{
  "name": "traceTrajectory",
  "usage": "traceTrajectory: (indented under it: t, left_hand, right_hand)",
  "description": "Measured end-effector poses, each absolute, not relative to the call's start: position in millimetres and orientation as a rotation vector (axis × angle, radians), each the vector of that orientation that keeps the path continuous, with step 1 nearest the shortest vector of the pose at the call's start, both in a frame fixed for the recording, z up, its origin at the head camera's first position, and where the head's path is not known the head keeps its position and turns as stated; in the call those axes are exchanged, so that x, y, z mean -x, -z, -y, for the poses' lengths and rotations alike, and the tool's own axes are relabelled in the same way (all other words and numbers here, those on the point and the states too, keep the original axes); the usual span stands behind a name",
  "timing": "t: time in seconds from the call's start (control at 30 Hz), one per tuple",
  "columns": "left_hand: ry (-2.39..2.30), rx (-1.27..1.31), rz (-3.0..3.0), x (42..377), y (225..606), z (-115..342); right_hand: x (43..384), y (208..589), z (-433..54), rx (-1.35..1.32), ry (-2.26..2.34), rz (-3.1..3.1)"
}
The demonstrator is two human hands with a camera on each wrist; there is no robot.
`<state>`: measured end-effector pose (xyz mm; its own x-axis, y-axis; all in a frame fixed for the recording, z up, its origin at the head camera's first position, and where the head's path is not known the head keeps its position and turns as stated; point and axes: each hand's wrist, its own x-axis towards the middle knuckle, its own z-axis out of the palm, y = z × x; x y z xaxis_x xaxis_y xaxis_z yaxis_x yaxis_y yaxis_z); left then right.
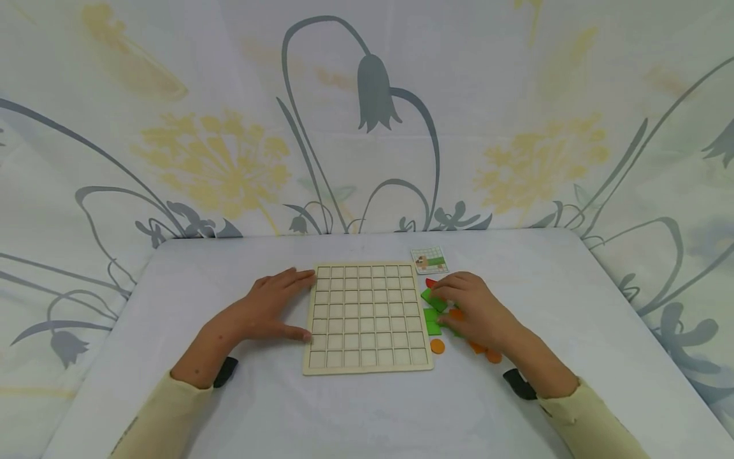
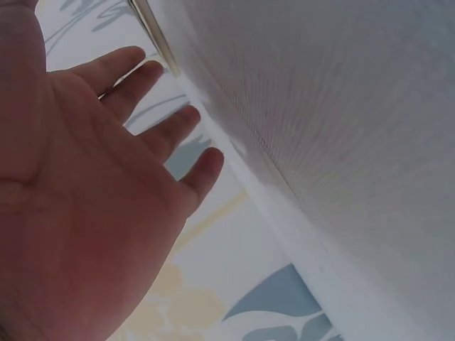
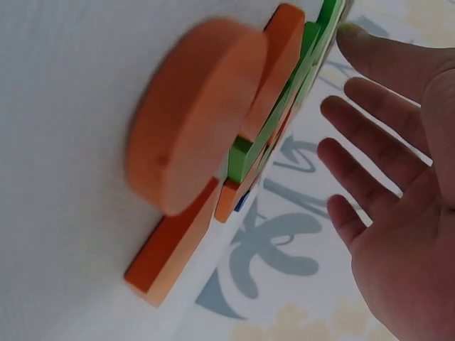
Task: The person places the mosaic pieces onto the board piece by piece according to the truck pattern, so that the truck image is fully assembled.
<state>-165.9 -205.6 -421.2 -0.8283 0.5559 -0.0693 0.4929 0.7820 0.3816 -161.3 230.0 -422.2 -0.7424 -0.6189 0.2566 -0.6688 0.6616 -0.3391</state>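
A pale wooden board (image 1: 367, 317) with a grid of square cells lies flat on the table, its cells bare. My left hand (image 1: 260, 312) is beside it, thumb and fingertips at the left edge, fingers extended. Over the pile at the board's right side hovers my right hand (image 1: 476, 309), fingers spread with nothing between them in the right wrist view. Beneath and around it lie green pieces (image 1: 432, 322), a red piece (image 1: 430, 282) and a round orange piece (image 1: 438, 346). Close to the right wrist camera is an orange disc (image 3: 195, 117), overlapping an orange block (image 3: 170, 249).
A small picture card (image 1: 429, 260) with a grid and a green and brown figure lies past the board's far right corner. White cloth (image 1: 367, 414) covers the table. Behind it hangs a flower-patterned cloth (image 1: 367, 172).
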Motion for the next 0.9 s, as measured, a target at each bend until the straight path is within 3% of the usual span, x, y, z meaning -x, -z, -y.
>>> traceTrajectory:
  t: [0.9]
  left_hand:
    - [-0.436,-0.812,-2.718,157.1,418.8,195.9]
  right_hand:
    - [151.5,420.9,-220.5,-1.034,-0.631,2.954]
